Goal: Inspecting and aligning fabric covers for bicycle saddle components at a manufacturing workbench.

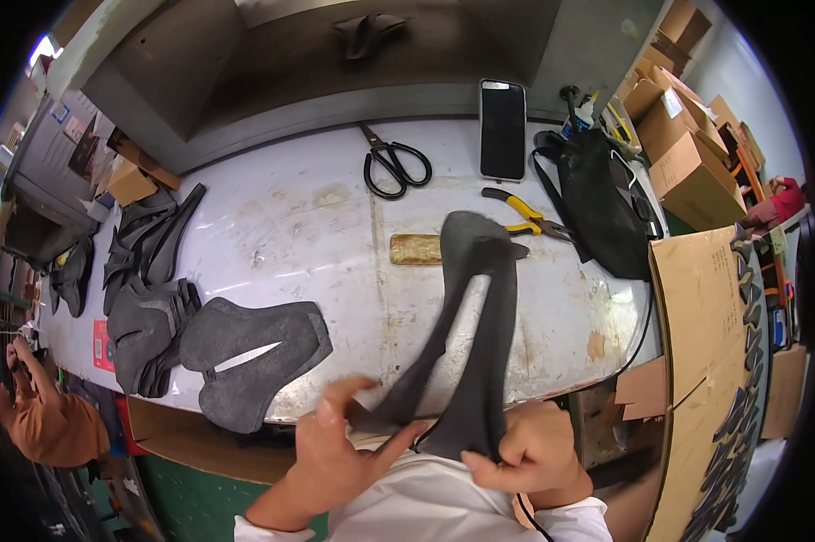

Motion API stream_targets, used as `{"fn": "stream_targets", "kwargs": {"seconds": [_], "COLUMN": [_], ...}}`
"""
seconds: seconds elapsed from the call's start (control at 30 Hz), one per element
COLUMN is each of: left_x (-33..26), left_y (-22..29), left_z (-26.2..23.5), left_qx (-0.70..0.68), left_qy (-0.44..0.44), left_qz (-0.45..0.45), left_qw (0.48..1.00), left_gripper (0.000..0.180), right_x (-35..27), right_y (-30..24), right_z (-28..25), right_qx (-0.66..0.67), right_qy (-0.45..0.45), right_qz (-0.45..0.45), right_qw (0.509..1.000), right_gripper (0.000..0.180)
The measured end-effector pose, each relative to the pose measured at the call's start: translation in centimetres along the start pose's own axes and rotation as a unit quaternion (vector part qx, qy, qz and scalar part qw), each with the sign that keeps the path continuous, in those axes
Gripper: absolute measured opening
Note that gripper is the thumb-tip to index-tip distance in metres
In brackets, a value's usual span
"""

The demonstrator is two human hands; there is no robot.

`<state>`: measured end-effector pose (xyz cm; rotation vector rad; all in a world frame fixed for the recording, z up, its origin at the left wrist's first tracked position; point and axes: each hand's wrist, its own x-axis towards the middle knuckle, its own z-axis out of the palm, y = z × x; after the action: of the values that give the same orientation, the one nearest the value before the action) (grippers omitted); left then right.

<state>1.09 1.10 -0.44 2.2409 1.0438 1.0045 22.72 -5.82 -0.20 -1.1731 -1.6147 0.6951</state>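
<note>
A dark grey, long forked shoe upper (484, 361) stretches from the front edge of the bench up toward its middle. My right hand (534, 447) is closed on the near end of its right strip, thumb pressed on top. Beside the left strip's near end, my left hand (335, 443) has thumb and forefinger spread apart; the thumb lies against the material, and the fingers are slightly blurred. A flat grey upper piece with a slit (272, 361) lies left of my hands. Under the upper's far end rests a knife with a worn wooden handle (416, 249).
Black-handled scissors (395, 167), a phone (502, 131), yellow-black pliers (529, 217) and a black bag (602, 203) lie across the far side. Stacked grey pieces (150, 339) are at left. A cardboard sheet (701, 316) stands at right. Another person (55, 415) is at far left.
</note>
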Motion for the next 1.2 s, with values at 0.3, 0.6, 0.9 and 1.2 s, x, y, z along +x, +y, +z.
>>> {"fn": "stream_targets", "kwargs": {"seconds": [0.3,0.6,0.9,1.2], "left_x": [-1.3,-2.7,-2.3,-1.5], "left_y": [-2.8,-2.0,-2.2,0.0], "left_z": [2.6,2.8,3.6,2.1], "left_qx": [-0.480,-0.601,-0.572,-0.572], "left_qy": [0.075,-0.118,-0.150,-0.171], "left_qz": [-0.371,-0.361,-0.291,-0.406], "left_qw": [0.791,0.704,0.752,0.692], "left_gripper": [0.056,0.055,0.090,0.065], "right_x": [-0.3,0.6,1.2,1.5], "right_y": [0.0,1.6,0.6,1.1], "right_z": [3.1,4.2,3.8,3.4], "right_qx": [0.106,0.166,0.034,-0.042], "right_qy": [-0.082,0.025,0.024,0.031], "right_qz": [-0.225,0.215,0.130,0.086], "right_qw": [0.965,0.962,0.991,0.995], "right_gripper": [0.024,0.026,0.022,0.012]}}
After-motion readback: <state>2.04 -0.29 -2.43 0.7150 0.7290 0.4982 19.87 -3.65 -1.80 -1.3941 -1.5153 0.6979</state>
